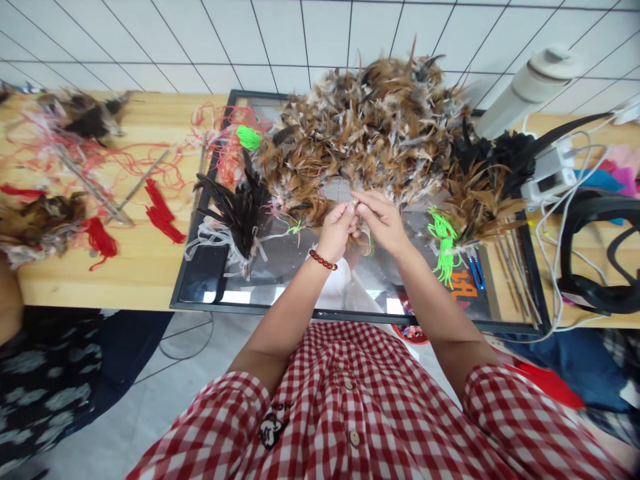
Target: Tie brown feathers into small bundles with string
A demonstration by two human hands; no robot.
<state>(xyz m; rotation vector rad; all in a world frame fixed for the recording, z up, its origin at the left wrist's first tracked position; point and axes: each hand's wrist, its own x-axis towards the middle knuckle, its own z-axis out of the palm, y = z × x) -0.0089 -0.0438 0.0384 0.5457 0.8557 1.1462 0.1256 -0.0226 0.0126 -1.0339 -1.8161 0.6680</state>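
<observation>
My left hand [337,230], with a red bead bracelet at the wrist, and my right hand [380,220] meet above a dark glass panel [210,280]. Both are closed in a pinch on a small pale item between the fingertips, too small to name. Just beyond the fingertips lies a big heap of brown feathers [365,127]. A bundle of black feathers [240,207] with white strips lies left of my left hand. Neon green ties [443,243] lie right of my right hand.
A wooden table [135,267] carries red thread [160,213], metal rods and more feathers at the left. A white bottle [530,87], a white device with cables [550,177] and a black looped strap [600,247] are at the right. Another person's dark patterned clothing [45,387] shows at lower left.
</observation>
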